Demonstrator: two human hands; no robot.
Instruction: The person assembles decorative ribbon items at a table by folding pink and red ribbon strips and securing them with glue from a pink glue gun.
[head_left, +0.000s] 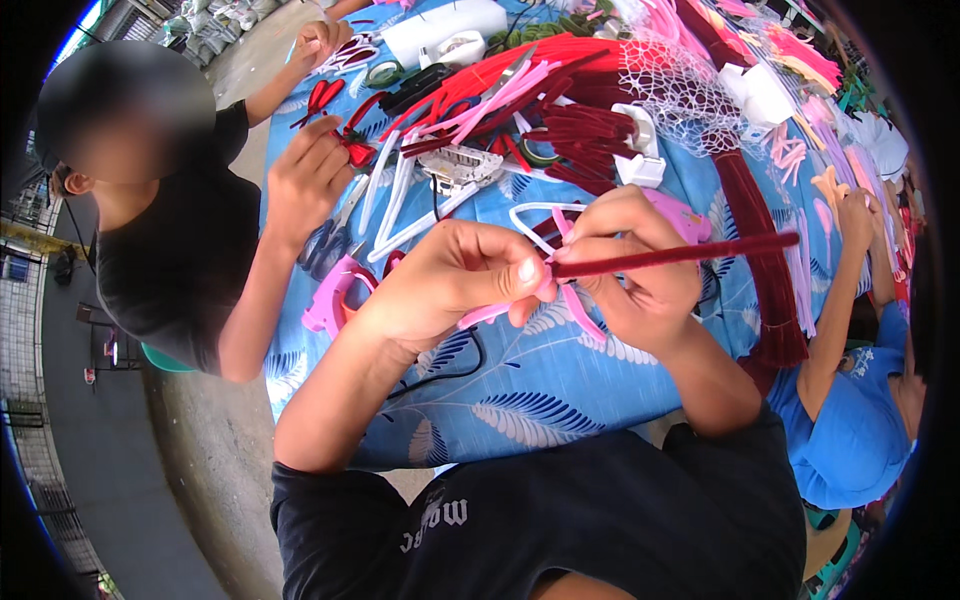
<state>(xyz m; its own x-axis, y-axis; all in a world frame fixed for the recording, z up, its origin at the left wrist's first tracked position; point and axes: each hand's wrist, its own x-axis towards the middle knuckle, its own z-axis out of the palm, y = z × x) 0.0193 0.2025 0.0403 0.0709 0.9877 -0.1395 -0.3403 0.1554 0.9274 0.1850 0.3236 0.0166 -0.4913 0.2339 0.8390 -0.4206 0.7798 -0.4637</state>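
Observation:
In front of my chest, my left hand [465, 275] is closed, thumb and forefinger pinching the near end of a dark red pipe cleaner [690, 252]. The stem runs straight out to the right, across the front of my right hand [640, 275]. My right fingers are curled in at the same join, closed on the crossing pieces. Short pink pipe cleaner [581, 315] lengths stick out above and below the fingertips. How the pieces are joined is hidden by my fingers.
A pink glue gun [335, 297] lies left of my forearm, another [682, 214] beyond my right hand. Dark red pipe cleaner bundles [585, 130], white bent stems [395, 205] and white netting [680, 85] cover the blue tablecloth [540, 395]. Co-workers sit left [170, 250] and right [850, 420].

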